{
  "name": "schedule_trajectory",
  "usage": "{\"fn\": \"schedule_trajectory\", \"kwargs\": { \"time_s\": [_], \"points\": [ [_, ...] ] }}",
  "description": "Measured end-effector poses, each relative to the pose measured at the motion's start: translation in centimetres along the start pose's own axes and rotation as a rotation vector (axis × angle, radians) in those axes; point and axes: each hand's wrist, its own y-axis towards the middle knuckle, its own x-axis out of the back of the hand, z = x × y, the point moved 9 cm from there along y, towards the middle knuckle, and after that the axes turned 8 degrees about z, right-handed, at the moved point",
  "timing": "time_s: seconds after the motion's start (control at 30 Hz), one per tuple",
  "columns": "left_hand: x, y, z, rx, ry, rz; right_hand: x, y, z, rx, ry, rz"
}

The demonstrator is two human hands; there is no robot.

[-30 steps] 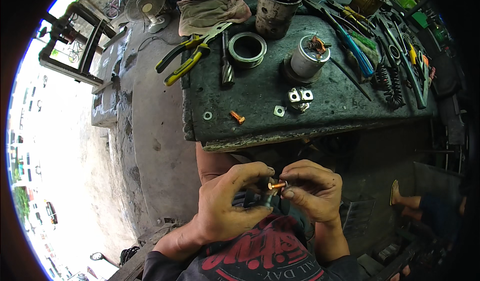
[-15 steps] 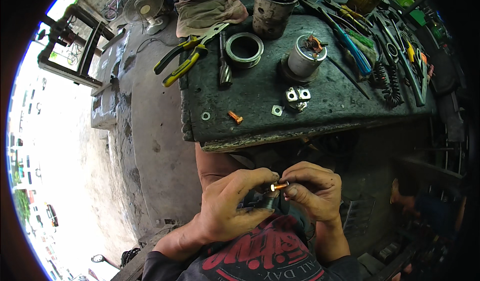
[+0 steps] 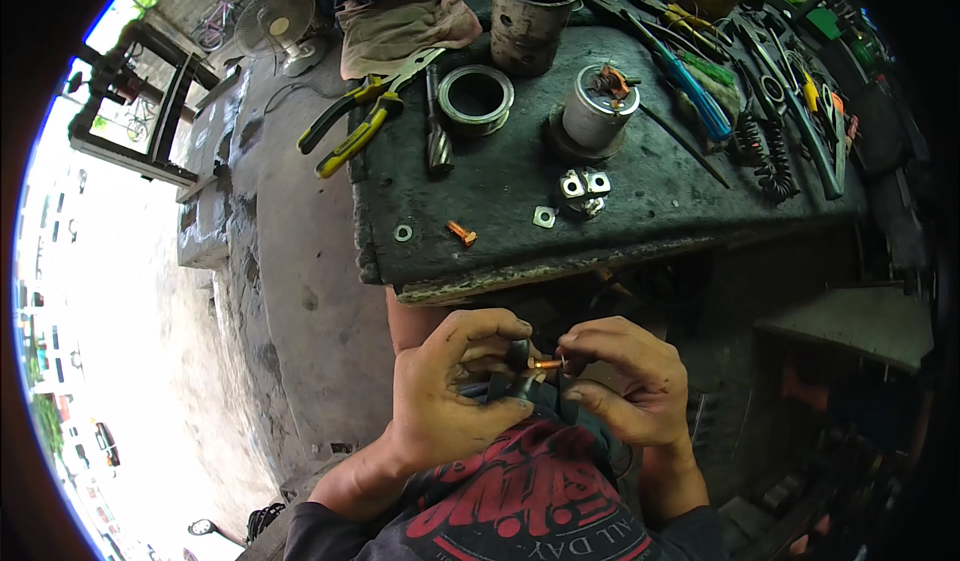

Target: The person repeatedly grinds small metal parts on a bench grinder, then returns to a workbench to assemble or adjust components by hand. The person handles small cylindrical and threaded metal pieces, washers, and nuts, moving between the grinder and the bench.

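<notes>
My left hand [image 3: 440, 386] is curled around a dark, rounded metal part [image 3: 522, 389], mostly hidden by the fingers. Just right of that part, a small copper-coloured bolt [image 3: 546, 365] lies sideways between my two hands. The curled fingers of my right hand [image 3: 625, 376] are at its right end; the exact contact is hard to see. On the bench ahead lie a second copper-coloured bolt [image 3: 462, 233], a round washer [image 3: 403, 233] and a square plate with a hole [image 3: 543, 217]. Beside the plate sits a shiny metal block with holes [image 3: 584, 191].
The dark workbench [image 3: 660, 211] carries yellow-and-black pliers [image 3: 365, 126], a fluted cutter [image 3: 438, 141], a metal ring [image 3: 476, 99], a silver cylinder with copper windings [image 3: 598, 116] and a grimy can [image 3: 527, 21]. Tools crowd its right side, including a blue-handled screwdriver [image 3: 705, 106]. A fan [image 3: 280, 21] stands far left.
The copper-coloured bolt has shifted slightly left, closer to the dark part in my left hand. My right thumb and forefinger have spread farther apart. The bench appears slightly farther left in view.
</notes>
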Motion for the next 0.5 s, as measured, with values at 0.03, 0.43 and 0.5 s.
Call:
{"fn": "schedule_trajectory", "kwargs": {
  "time_s": [0.03,0.43,0.5],
  "points": [
    [-0.1,0.0,0.0,-0.005,0.004,0.01,0.0,0.1,0.3,0.027,-0.064,0.02],
    [-1.1,-0.5,-1.1,-0.161,0.113,0.062,-0.9,-0.4,-1.2,-0.086,-0.029,0.05],
    [-0.9,-0.4,-0.5,-0.102,0.021,0.04,-0.6,-0.4,-0.8,-0.063,-0.031,0.001]
  ]
}}
